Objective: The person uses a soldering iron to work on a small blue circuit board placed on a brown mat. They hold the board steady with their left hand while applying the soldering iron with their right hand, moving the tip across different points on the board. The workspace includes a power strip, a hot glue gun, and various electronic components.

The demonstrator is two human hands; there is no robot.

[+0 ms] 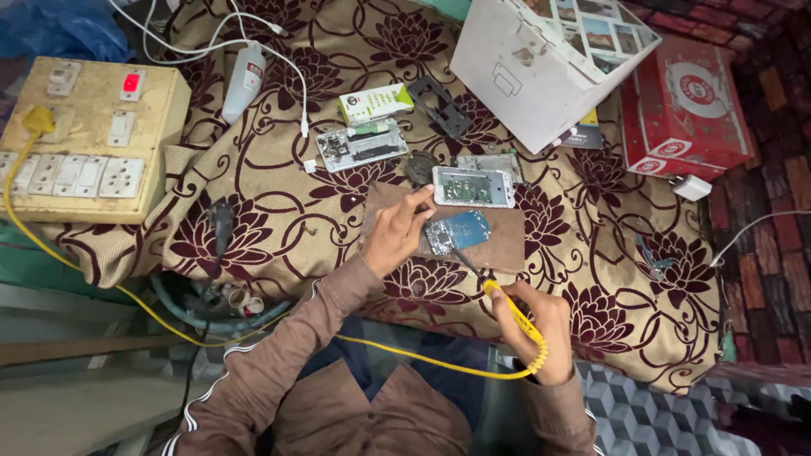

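A: How many views are listed, and from where?

B: One only, head-worn. It looks steeply down over the wearer's own sleeves onto a patterned cloth (279, 211).

A: Facing and range?

B: Forward and down, the far edge of the cloth at the top of frame. Middling range: both forearms fit, from the switch board (89, 139) at left to the red box (688, 105) at right.

A: Shared ground?

B: None to compare; a single view.

one soldering iron (513, 314), one circuit board (457, 231), two cardboard boxes (541, 59), one switchboard (84, 139)
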